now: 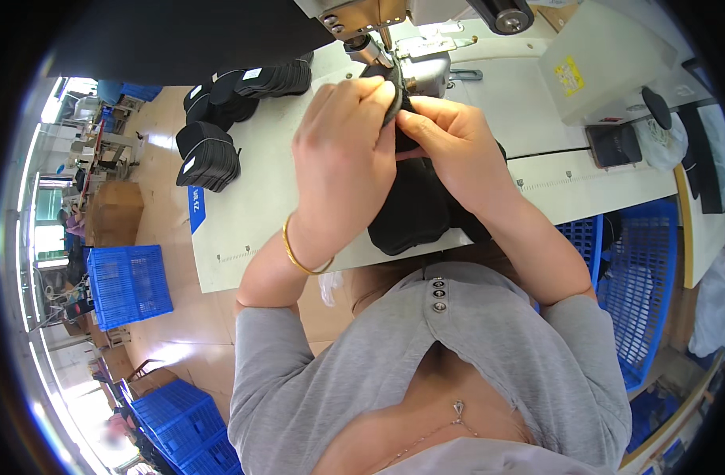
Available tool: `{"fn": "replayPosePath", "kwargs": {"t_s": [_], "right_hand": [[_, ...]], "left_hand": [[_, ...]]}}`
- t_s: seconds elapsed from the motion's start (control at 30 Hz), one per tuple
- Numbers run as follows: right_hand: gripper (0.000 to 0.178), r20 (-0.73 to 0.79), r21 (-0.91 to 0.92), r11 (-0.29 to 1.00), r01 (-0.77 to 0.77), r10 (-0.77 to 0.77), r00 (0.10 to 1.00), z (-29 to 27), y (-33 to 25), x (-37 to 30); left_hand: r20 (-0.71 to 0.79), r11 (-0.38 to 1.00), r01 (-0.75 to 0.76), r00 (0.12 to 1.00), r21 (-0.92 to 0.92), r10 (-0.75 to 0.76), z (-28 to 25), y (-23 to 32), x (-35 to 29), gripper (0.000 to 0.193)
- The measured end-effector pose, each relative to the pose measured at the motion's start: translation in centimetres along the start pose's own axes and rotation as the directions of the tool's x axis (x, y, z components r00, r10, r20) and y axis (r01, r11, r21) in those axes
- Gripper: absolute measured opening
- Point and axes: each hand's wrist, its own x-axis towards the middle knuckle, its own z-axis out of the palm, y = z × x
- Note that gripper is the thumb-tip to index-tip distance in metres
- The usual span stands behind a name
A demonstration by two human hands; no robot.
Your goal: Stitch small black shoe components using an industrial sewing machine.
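Both my hands meet at the head of a sewing machine (378, 43), around a black padded fabric piece (406, 138). My left hand (343, 150) is closed with its fingertips pinching the upper edge of the piece, close to the needle area. Opposite it, my right hand (453, 146) pinches the same piece between thumb and fingers. Below my hands, more black fabric (410, 210) hangs over the table's front edge; whether it is joined to the held piece, I cannot tell. My fingers hide part of the seam.
Tied stacks of black pieces (208, 158) sit on the white table (256, 206) at the left. A grey-white machine housing (608, 67) and a dark flat box (613, 146) stand at the right. Blue crates (639, 277) are below right, others (131, 285) on the floor at left.
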Motion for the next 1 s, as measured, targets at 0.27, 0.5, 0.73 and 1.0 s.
{"fn": "replayPosePath", "kwargs": {"t_s": [0.27, 0.5, 0.73, 1.0], "right_hand": [[0.023, -0.068, 0.036, 0.999, 0.011, -0.009, 0.998, 0.1, 0.1, -2.2], [0.023, -0.055, -0.012, 1.000, 0.024, -0.024, 0.998, 0.1, -0.1, -2.2], [0.022, -0.050, 0.021, 1.000, 0.008, -0.007, 0.999, -0.2, -0.2, -2.2], [0.022, -0.050, 0.086, 0.996, -0.001, 0.006, 0.999, -0.2, -0.6, -1.3]], "left_hand": [[-0.141, 0.991, -0.135, 0.981, -0.023, 0.130, 1.2, -0.1, -1.4, 0.033], [-0.125, 0.987, -0.152, 0.980, 0.048, 0.156, 1.1, 0.3, -1.5, 0.034], [-0.108, 0.978, -0.180, 0.976, 0.103, 0.190, 1.4, 0.4, -1.5, 0.036], [-0.080, 0.978, -0.148, 0.984, 0.145, 0.160, 1.2, 0.5, -0.8, 0.034]]}}
